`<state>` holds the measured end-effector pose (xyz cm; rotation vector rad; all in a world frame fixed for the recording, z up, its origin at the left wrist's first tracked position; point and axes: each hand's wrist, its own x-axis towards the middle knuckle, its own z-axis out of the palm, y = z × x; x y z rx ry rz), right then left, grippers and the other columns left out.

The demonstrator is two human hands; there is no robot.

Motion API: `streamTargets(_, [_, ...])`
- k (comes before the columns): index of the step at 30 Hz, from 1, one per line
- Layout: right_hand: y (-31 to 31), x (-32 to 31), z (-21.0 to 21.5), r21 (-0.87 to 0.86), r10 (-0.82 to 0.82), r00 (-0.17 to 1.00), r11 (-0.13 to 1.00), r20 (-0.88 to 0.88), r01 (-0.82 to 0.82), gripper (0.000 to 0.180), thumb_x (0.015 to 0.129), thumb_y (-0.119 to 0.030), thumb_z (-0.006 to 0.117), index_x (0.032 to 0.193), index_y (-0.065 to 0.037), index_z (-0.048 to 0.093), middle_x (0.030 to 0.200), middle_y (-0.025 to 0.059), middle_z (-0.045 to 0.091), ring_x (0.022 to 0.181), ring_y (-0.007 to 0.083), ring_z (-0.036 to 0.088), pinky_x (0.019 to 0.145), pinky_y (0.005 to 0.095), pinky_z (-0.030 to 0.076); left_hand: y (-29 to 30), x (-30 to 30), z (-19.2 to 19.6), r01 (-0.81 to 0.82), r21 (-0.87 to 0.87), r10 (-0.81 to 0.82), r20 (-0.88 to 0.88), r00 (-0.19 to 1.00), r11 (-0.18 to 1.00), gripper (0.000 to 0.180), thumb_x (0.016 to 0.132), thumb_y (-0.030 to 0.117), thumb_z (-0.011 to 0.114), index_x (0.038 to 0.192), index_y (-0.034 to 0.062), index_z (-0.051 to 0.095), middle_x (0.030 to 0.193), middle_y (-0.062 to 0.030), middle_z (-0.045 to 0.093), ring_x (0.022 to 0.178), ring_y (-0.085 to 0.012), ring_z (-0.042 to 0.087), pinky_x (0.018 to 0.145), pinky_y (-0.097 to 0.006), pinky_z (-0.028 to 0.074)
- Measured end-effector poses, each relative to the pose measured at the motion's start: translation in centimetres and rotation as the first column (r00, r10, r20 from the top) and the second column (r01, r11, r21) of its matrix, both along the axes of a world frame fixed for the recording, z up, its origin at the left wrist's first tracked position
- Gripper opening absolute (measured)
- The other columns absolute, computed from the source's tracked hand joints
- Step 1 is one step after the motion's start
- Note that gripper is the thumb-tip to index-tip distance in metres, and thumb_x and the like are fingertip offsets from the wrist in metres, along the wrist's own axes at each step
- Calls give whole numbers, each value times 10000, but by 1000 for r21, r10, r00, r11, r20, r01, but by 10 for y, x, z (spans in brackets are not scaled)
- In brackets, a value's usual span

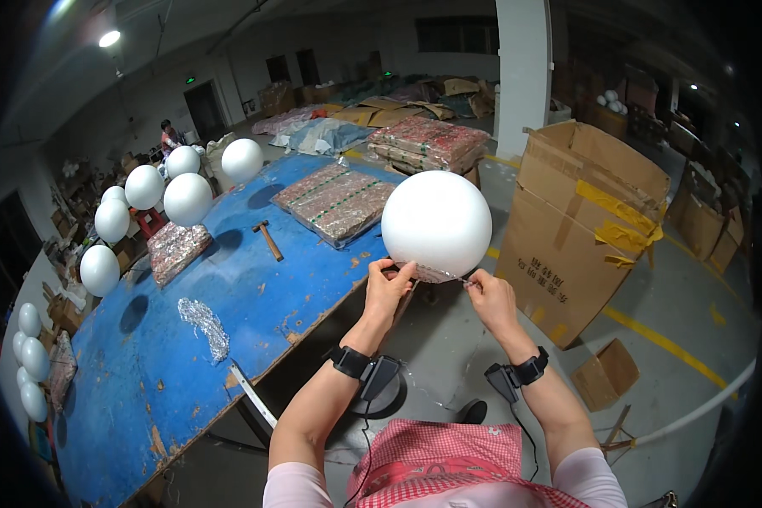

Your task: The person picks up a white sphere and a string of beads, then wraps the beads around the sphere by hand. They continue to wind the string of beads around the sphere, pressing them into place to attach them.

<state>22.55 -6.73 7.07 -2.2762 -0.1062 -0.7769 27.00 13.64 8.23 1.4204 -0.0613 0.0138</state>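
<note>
A large smooth white ball (pixel 436 218) is just beyond my hands, past the near edge of the blue table. A thin, shiny silvery strand (pixel 438 274) runs along the ball's underside, between my two hands. My left hand (pixel 388 292) is closed at the ball's lower left, thumb and fingers pinching the strand against the surface. At the lower right, the fingertips of my right hand (pixel 492 298) pinch the strand's other part, slightly apart from the ball. What supports the ball from below is hidden.
The blue table (pixel 262 296) carries a hammer (pixel 268 240), a heap of silvery strand (pixel 203 328) and a plastic-wrapped bundle (pixel 334 203). Several white balls (pixel 188 200) stand along its far left side. A tall cardboard box (pixel 567 237) and a small carton (pixel 605 374) are at right.
</note>
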Motion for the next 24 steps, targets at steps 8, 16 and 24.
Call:
streamTargets(8, [-13, -15, 23, 701, 558, 785, 672, -268, -239, 118, 812, -117, 642, 770, -8, 626, 621, 23, 614, 532, 95, 564, 512, 235, 431, 2, 6, -10, -21, -206, -7, -134, 991, 978, 521, 897, 351, 584, 1218, -8, 384, 939, -109, 527, 737, -154, 574, 663, -257, 503])
streamTargets(16, [-14, -33, 44, 582, 407, 911, 758, -71, -294, 124, 801, -102, 673, 733, 2, 663, 622, -13, 596, 534, 40, 515, 486, 209, 401, -8, -6, 7, -16, -180, 9, -41, 999, 983, 529, 859, 240, 657, 1203, 19, 323, 859, -90, 563, 680, -110, 548, 621, -226, 478])
streamTargets(24, [-1, -54, 55, 223, 229, 964, 941, 134, -255, 73, 750, -102, 681, 780, -36, 680, 652, 44, 632, 543, 131, 568, 504, 258, 420, -5, -1, 4, -25, -188, 7, -96, 995, 982, 568, 838, 247, 684, 1232, 52, 325, 917, -107, 551, 748, -143, 564, 701, -245, 496])
